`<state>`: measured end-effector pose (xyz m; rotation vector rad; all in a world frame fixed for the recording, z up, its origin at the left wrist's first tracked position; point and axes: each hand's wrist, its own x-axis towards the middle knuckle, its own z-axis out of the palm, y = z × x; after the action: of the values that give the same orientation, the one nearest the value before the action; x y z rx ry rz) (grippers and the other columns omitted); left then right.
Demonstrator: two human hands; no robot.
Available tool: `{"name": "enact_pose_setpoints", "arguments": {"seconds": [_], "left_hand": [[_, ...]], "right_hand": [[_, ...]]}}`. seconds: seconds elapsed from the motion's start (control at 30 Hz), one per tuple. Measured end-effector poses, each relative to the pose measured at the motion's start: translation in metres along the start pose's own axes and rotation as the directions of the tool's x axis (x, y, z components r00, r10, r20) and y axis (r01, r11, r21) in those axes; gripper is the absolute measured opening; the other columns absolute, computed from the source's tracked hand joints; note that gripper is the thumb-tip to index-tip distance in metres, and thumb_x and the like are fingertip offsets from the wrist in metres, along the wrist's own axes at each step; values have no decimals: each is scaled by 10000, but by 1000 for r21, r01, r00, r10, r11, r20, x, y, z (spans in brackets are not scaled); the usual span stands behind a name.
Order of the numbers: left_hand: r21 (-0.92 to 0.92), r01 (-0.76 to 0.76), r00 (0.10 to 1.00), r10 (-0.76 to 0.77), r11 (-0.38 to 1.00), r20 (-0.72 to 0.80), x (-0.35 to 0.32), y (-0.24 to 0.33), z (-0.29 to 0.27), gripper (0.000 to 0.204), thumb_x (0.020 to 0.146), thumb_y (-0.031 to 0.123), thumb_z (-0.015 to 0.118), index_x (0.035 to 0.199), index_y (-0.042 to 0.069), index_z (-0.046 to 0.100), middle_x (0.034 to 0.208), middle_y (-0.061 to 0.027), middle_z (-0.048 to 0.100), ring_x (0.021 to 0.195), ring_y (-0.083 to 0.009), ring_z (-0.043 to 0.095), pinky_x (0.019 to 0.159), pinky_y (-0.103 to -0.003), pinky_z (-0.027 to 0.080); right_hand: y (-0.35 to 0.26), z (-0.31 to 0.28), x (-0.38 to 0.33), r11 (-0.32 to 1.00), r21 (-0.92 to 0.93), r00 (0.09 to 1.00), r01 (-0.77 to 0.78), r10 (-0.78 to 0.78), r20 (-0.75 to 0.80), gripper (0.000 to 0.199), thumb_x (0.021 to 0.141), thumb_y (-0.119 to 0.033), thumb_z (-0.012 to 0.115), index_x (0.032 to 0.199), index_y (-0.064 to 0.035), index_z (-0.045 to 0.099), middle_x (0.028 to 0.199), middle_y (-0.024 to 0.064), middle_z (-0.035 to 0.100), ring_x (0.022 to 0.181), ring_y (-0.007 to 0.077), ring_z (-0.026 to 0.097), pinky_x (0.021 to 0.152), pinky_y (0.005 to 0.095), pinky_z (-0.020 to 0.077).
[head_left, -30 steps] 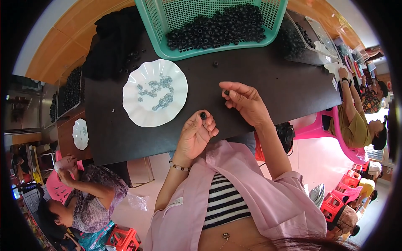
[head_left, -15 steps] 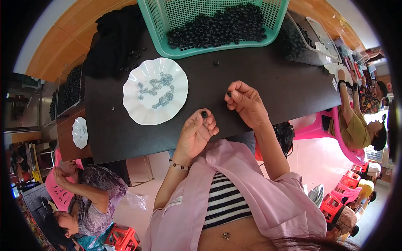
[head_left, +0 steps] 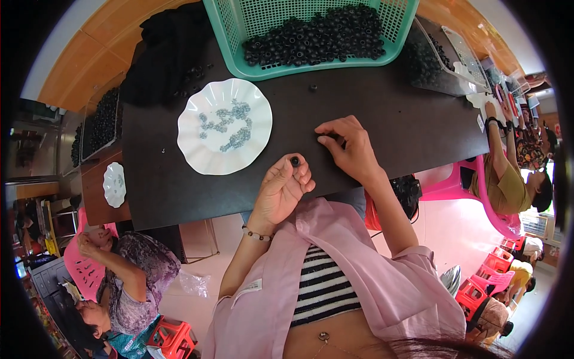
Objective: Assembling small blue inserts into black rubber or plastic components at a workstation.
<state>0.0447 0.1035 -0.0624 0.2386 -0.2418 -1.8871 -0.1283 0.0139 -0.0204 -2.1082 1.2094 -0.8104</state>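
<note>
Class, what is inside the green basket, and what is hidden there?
Inside the green basket lies a heap of small black pieces, many with holes showing. The lower pieces and the basket floor beneath them are covered.

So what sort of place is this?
Probably a small handwork workshop: a green basket of small black pieces and a white plate of tiny clear pieces share the dark table, with other people nearby.

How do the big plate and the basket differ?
The big plate is white with a wavy rim; the basket is green with a smooth rim. The big plate is solid and shallow; the basket has tall mesh walls. The big plate holds pale, clear bits; the basket holds black beads. Both hold many small pieces.
</note>
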Motion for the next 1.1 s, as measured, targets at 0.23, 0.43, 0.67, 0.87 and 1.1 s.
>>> {"name": "enact_pose_setpoints", "arguments": {"seconds": [0.23, 0.43, 0.67, 0.87, 1.1], "left_hand": [[-2, -11, 1000, 11, 1000, -18, 0, 0, 5, 237, 953, 267, 538, 1036, 44, 532, 861, -19, 487, 789, -125, 463, 712, -289, 397], [-8, -9, 1000, 9, 1000, -22, 0, 1, 4, 237, 946, 263, 551, 1032, 43, 529, 862, -19, 490, 789, -125, 466, 715, -290, 400], [6, -25, 999, 25, 1000, -30, 0, 1, 8, 237, 958, 253, 536, 1031, 29, 544, 836, -19, 505, 773, -114, 488, 710, -283, 410], [-22, -17, 999, 16, 1000, -36, 0, 2, 9, 234, 953, 224, 540, 1060, 16, 557, 832, -24, 508, 780, -122, 496, 712, -292, 415], [-10, -35, 999, 35, 999, -16, -3, 2, 7, 229, 947, 232, 539, 1061, 34, 551, 884, -39, 502, 798, -147, 473, 705, -303, 395]], "right_hand": [[4, 7, 5, 965, -190, 977, 182, -199, -71, 208, 743, 7, 667, 919, -97, 704, 924, 47, 641, 886, 234, 540, 726, 313, 484], [8, 0, 13, 950, -222, 971, 219, -235, -47, 244, 751, 1, 662, 967, -103, 709, 954, 59, 637, 887, 242, 539, 748, 333, 480], [15, -8, 25, 973, -119, 979, 200, -202, -6, 221, 773, -8, 655, 984, -62, 688, 932, 77, 640, 865, 261, 545, 741, 336, 476], [17, -12, 63, 946, -167, 960, 277, -280, 2, 191, 778, -5, 650, 963, -45, 681, 930, 88, 645, 832, 262, 547, 729, 343, 468], [11, 11, 131, 865, -251, 890, 435, -455, -29, 187, 787, -19, 625, 957, -64, 688, 887, 84, 629, 903, 281, 525, 801, 361, 452]]}}
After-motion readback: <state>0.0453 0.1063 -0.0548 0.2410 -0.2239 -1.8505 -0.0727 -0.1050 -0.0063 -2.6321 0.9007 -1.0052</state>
